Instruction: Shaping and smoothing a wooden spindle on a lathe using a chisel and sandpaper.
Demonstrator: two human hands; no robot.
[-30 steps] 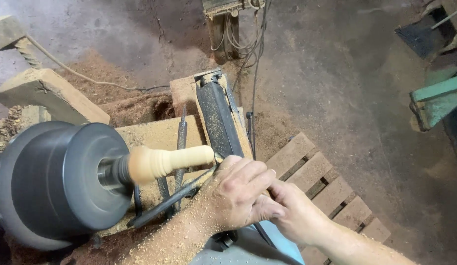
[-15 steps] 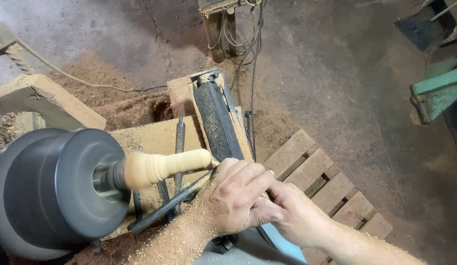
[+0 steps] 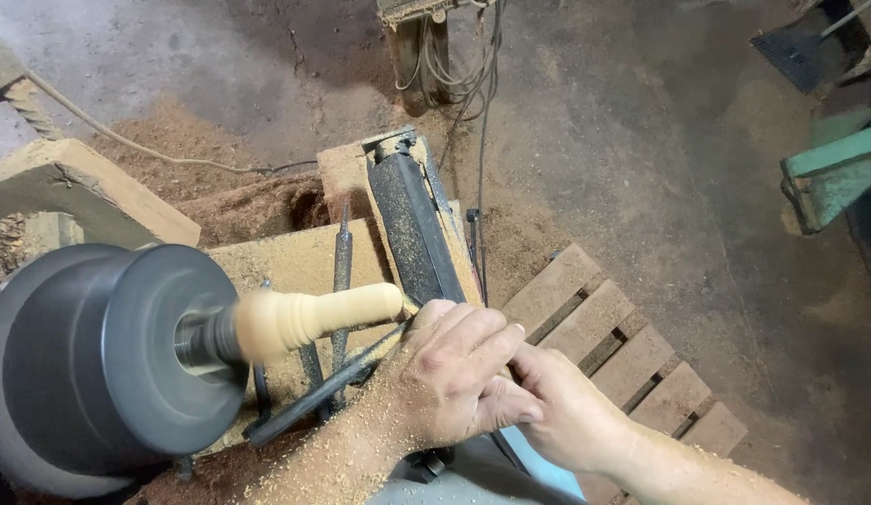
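left hand (image 3: pixel 450 379) and right hand (image 3: pixel 566 411) clasp a turning tool at the pale spindle's (image 3: pixel 314 316) free end; open floor (image 3: pixel 641 168) beyond.

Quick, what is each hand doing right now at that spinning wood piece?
Left hand: closed over the tool rest, dusted with sawdust.
Right hand: closed, tucked behind the left; what it grips cannot be told.

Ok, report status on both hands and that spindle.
Left hand and right hand closed together at the tool rest. Pale wooden spindle on the lathe chuck. Tool hidden under fingers; sawdust coats left forearm.
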